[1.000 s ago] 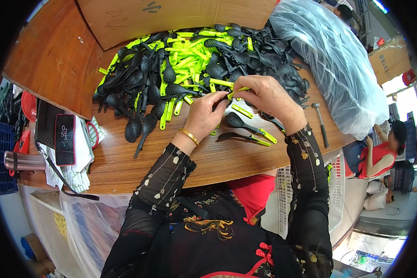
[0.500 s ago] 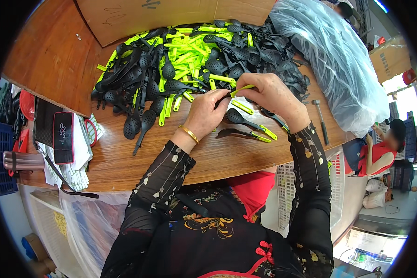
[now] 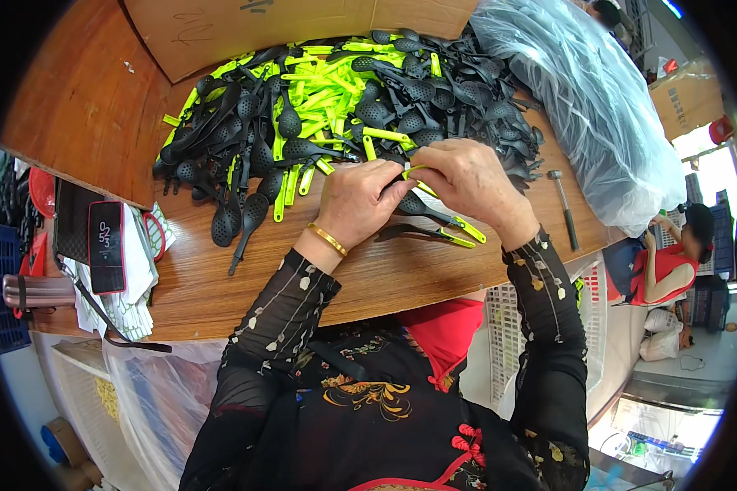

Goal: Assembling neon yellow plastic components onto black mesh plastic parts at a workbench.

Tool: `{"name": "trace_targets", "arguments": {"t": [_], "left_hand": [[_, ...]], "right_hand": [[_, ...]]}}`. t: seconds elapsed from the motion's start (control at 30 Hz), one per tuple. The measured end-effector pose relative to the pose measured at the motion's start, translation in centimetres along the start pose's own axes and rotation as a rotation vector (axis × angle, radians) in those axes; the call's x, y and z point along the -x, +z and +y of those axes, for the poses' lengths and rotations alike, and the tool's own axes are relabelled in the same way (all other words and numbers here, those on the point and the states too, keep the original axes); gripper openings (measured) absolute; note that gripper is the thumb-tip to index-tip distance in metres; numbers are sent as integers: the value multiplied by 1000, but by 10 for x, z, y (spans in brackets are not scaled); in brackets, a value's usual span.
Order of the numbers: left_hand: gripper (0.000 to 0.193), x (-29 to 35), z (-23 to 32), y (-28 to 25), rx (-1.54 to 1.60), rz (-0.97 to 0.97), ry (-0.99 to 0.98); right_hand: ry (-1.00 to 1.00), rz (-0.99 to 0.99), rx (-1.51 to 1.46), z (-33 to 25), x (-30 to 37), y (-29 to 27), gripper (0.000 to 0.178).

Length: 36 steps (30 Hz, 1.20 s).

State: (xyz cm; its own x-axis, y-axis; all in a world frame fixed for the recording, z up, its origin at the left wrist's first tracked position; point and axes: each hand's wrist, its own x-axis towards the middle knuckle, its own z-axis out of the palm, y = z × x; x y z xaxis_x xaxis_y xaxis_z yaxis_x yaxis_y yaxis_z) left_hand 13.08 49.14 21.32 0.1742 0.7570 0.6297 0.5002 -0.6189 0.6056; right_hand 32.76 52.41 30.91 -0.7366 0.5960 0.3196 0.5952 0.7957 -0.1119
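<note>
My left hand (image 3: 360, 200) is closed on a black utensil part, most of it hidden by the fingers. My right hand (image 3: 477, 184) pinches a lime-green handle (image 3: 416, 171), its end meeting the black part between my fingertips. Just below the hands, on the table, lie a black slotted spoon (image 3: 418, 204) with a green-ended handle and another black utensil (image 3: 418, 231) with a green end. Beyond my hands spreads a big heap of black kitchen utensils (image 3: 246, 123) mixed with loose green handles (image 3: 319, 94).
A hammer (image 3: 564, 211) lies at the right, beside a bundle of clear plastic sheeting (image 3: 590, 123). At the left are a digital clock-like device (image 3: 108, 247), papers (image 3: 135, 295) and a pinkish metal flask (image 3: 41, 292). Cardboard (image 3: 303, 20) backs the heap. A person in red (image 3: 667, 266) sits far right.
My hands have drawn closer together, and the right has turned over the green handle, which now shows less. The view has shifted slightly.
</note>
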Motion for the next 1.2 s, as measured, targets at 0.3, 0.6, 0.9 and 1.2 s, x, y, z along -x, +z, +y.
{"name": "trace_targets", "arguments": {"t": [0.3,0.6,0.9,1.2], "left_hand": [[20,-3,14,7,-180,-139,123],[31,-12,-11,8,-251,132,-76],[15,7,-36,22,-356,-52,-171],[17,-4,-38,10,-406,18,-227]], "right_hand": [[50,199,35,1,46,28,8],[305,155,216,29,112,9,16],[250,112,80,54,59,13,19],[194,50,209,102,-3,54,16]]}}
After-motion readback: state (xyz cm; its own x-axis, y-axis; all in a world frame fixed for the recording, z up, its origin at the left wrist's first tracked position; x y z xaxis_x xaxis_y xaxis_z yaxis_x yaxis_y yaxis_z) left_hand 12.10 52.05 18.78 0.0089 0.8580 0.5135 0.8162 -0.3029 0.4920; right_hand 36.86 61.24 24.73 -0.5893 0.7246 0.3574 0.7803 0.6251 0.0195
